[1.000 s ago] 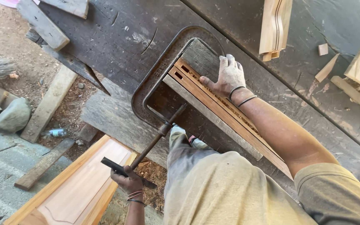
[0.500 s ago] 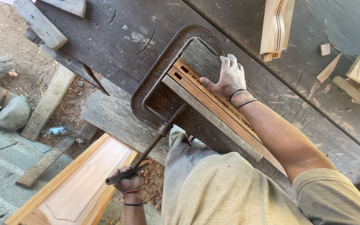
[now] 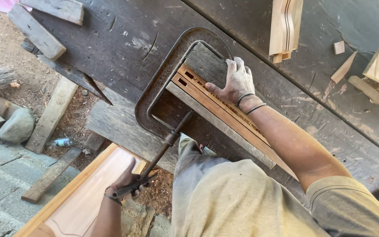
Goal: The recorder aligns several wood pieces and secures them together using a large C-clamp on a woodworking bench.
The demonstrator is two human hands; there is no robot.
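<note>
Gripping the clamp handle (image 3: 130,188), left hand (image 3: 126,180) hides its middle.

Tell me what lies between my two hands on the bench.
In the head view, the clamp's screw rod runs from the left hand toward the slotted wooden strips under the right hand.

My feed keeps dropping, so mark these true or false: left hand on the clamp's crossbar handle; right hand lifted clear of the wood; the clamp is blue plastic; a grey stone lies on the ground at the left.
1. The left hand grips the crossbar handle of the screw. True.
2. The right hand is lifted clear of the wood. False: it rests on the slotted orange-brown wooden strips.
3. The clamp is blue plastic. False: it is a large rusty dark iron clamp.
4. A rounded grey stone lies on the ground at the left. True.
</note>
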